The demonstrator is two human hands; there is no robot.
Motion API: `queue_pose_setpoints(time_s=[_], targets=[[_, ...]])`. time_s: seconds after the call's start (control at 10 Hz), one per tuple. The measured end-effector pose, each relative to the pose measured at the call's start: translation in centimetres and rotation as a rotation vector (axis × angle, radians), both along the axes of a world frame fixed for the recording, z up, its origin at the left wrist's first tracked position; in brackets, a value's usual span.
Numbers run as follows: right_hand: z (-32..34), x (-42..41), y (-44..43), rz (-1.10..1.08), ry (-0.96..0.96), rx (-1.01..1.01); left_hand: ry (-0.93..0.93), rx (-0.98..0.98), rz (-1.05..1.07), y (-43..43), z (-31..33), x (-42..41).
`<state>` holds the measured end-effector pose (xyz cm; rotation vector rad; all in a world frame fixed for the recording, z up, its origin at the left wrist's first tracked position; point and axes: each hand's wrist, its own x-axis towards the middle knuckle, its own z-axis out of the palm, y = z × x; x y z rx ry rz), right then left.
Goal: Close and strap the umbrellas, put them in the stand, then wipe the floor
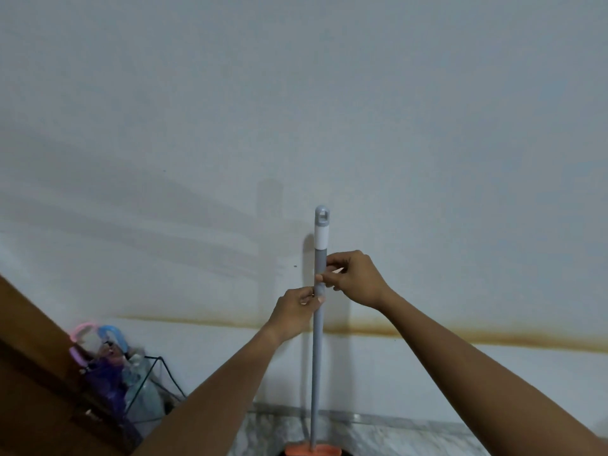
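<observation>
Standing upright near the wall, the mop handle (318,324) is being pinched by both hands, the left hand (292,312) just below the right hand (353,278), while the umbrellas (108,360) are sitting in the stand (161,376) at far left.

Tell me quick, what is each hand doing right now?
Left hand: closed on the mop handle.
Right hand: fingers pinching the same handle, higher up.
</observation>
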<state>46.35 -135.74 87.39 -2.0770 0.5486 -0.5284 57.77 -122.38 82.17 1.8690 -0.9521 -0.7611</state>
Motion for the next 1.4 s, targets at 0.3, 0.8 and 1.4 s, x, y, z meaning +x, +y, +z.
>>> queue_pose_setpoints(time_s=[0.3,0.8,1.4], targets=[[-1.5,2.5,-0.8,-0.069,0.004,-0.048,-0.027,0.009,0.119,-1.5,-0.7,1.2],[-2.5,4.1,-1.3,-0.081,0.079,-0.032,-0.019,-0.055,0.145,-1.9,-1.1,2.9],[-3.6,1.0,2.3,-0.418,0.112,-0.031,0.096,0.181,0.148,4.2,-2.7,-0.5]])
